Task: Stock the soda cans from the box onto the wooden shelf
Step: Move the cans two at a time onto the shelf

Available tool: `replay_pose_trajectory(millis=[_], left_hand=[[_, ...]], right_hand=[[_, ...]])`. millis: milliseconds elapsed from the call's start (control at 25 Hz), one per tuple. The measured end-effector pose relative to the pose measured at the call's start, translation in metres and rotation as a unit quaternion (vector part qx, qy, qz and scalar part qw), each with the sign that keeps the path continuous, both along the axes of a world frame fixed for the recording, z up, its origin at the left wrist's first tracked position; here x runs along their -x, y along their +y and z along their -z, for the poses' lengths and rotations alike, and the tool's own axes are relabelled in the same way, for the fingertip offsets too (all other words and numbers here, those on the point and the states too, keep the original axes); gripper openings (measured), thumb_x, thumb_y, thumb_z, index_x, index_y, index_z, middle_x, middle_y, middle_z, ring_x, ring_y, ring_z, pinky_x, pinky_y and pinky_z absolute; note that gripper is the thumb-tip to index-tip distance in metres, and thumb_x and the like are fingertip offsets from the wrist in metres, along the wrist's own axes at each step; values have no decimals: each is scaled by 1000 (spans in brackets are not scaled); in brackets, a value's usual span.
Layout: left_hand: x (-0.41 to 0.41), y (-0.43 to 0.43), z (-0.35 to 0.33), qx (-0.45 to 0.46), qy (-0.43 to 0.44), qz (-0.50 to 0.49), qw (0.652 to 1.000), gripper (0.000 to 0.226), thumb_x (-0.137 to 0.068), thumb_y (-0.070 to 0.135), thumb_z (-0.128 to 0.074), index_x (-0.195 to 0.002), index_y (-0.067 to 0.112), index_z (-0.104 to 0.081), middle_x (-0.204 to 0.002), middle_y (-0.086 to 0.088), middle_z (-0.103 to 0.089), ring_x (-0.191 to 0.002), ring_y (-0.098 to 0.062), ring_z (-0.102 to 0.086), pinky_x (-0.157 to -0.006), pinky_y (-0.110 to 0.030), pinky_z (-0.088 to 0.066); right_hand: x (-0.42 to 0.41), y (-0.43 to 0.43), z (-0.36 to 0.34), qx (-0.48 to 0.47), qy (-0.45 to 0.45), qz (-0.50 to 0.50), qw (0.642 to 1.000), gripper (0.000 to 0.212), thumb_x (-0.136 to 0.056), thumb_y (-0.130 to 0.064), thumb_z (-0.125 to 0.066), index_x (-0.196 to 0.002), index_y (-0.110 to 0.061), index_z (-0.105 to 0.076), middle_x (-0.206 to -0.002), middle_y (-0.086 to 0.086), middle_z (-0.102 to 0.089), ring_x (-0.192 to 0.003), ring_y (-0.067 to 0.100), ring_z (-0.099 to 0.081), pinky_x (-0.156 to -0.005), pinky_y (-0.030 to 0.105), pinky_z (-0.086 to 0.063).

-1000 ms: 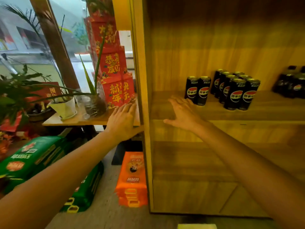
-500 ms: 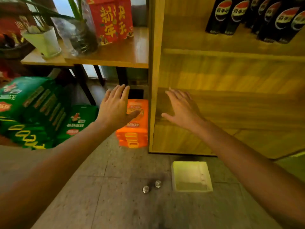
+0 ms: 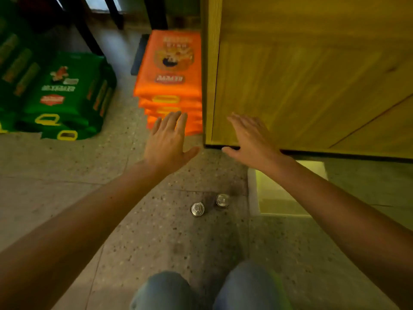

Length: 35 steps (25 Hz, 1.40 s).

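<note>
Two soda cans stand upright on the speckled floor, seen from above by their silver tops: one can [image 3: 197, 209] and a second can [image 3: 222, 200] just right of it. A pale open box [image 3: 253, 193] sits on the floor right of them, partly under my right forearm; I see nothing inside it. The wooden shelf unit [image 3: 312, 86] fills the upper right, only its lower panel showing. My left hand [image 3: 166, 139] and my right hand [image 3: 251, 137] hover empty, fingers spread, well above and beyond the cans.
A stack of orange bags [image 3: 169, 70] lies against the shelf's left side. Green bags [image 3: 64, 95] are piled at the left. Dark table legs [image 3: 87, 30] stand at the top left. My knees in blue jeans [image 3: 207, 289] are at the bottom.
My view has tilted down from the stocked shelf to the floor. The two cans and the box have come into the middle of the view; both hands stay empty and spread.
</note>
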State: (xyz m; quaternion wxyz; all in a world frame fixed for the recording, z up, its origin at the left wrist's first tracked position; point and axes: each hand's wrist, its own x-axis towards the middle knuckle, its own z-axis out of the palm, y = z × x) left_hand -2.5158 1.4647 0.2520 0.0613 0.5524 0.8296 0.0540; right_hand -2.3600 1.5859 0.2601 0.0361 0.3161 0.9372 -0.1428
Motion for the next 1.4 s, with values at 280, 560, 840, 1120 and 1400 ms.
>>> replay_pose_trajectory(millis=[280, 560, 840, 1120, 1400], left_hand=[[-32, -26, 240, 77, -55, 7, 995, 89, -82, 55, -53, -148, 11, -11, -156, -8, -19, -143, -26, -20, -117, -42, -17], [-74, -55, 331, 200, -126, 23, 971, 96, -73, 53, -66, -146, 14, -16, -149, -11, -29, -131, -33, -40, -104, -41, -40], [-63, -42, 307, 177, -97, 41, 978, 64, -76, 33, -70, -128, 8, -41, -123, -14, -52, -105, -33, -58, -86, -40, -54], [-51, -8, 33, 110, -138, 34, 984, 64, -72, 28, -74, -126, 9, -45, -121, -11, -53, -106, -31, -58, -88, -40, -53], [-44, 27, -301, 41, -95, 77, 992, 63, -70, 31, -74, -124, 13, -47, -123, -8, -47, -101, -33, -60, -79, -40, -53]], right_hand=[[-20, -23, 252, 63, -37, 14, 997, 83, -80, -50, -61, -144, -14, -23, -154, 10, -25, -139, 28, -30, -114, 44, -28], [-44, -57, 347, 102, -62, 11, 993, 82, -72, -47, -71, -138, -19, -29, -141, 6, -39, -123, 33, -49, -92, 44, -47], [-41, -43, 322, 69, -17, 22, 997, 63, -68, -35, -78, -119, -12, -47, -120, 9, -57, -103, 31, -60, -78, 39, -52], [-46, -20, 46, 102, 37, 61, 992, 64, -64, -34, -81, -118, -15, -50, -119, 7, -58, -102, 29, -59, -77, 37, -52], [-54, 9, -291, 93, 63, 68, 991, 60, -63, -30, -82, -113, -14, -53, -114, 7, -61, -97, 24, -59, -72, 32, -48]])
